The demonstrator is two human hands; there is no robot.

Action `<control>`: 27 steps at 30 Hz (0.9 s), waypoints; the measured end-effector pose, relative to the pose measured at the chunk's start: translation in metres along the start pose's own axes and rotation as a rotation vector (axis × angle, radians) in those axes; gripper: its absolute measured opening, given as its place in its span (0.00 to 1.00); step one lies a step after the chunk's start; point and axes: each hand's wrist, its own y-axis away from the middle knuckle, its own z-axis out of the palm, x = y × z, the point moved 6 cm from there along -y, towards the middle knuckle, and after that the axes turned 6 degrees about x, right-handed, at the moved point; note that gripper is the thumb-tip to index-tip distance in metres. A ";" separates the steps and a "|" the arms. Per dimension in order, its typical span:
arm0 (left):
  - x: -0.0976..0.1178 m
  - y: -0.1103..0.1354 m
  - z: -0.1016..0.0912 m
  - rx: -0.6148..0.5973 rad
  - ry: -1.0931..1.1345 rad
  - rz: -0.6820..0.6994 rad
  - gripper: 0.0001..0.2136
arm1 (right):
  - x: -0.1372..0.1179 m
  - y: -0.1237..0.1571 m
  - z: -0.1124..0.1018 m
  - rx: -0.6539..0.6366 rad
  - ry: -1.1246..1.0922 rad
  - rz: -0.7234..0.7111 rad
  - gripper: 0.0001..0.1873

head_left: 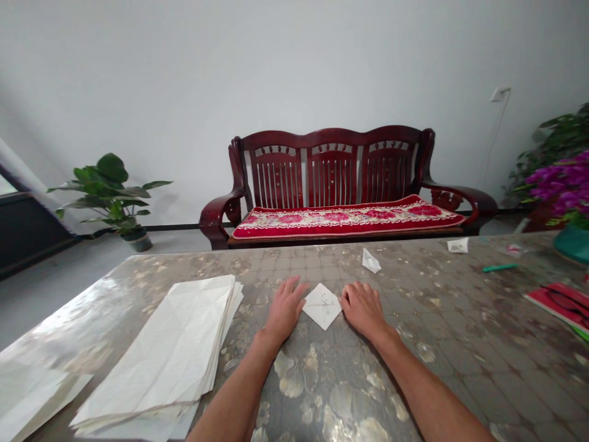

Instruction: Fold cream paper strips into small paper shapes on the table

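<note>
A small folded white paper square (322,305), turned like a diamond, lies on the patterned table (414,344) in front of me. My left hand (284,309) lies flat beside its left corner, fingers stretched out and touching the edge. My right hand (363,307) rests at its right corner with the fingers curled down onto the table. Neither hand lifts the paper.
A stack of large white sheets (175,350) lies at the left. Two small folded papers (370,261) (458,245), a green pen (499,267) and a red book (559,302) lie farther off. A wooden bench (340,190) and potted plants (113,196) stand behind.
</note>
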 end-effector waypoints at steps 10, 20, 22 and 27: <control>0.028 0.015 0.024 -0.237 0.123 0.310 0.26 | 0.004 -0.006 -0.004 0.039 -0.004 0.024 0.06; 0.035 0.027 0.028 -0.191 -0.091 0.327 0.24 | -0.030 0.028 -0.002 -0.037 -0.349 -0.409 0.25; 0.034 0.027 0.028 -0.172 -0.100 0.325 0.25 | -0.032 0.032 0.003 -0.115 -0.305 -0.403 0.27; 0.030 0.029 0.028 -0.183 -0.113 0.284 0.23 | -0.024 0.032 0.009 -0.189 -0.194 -0.368 0.30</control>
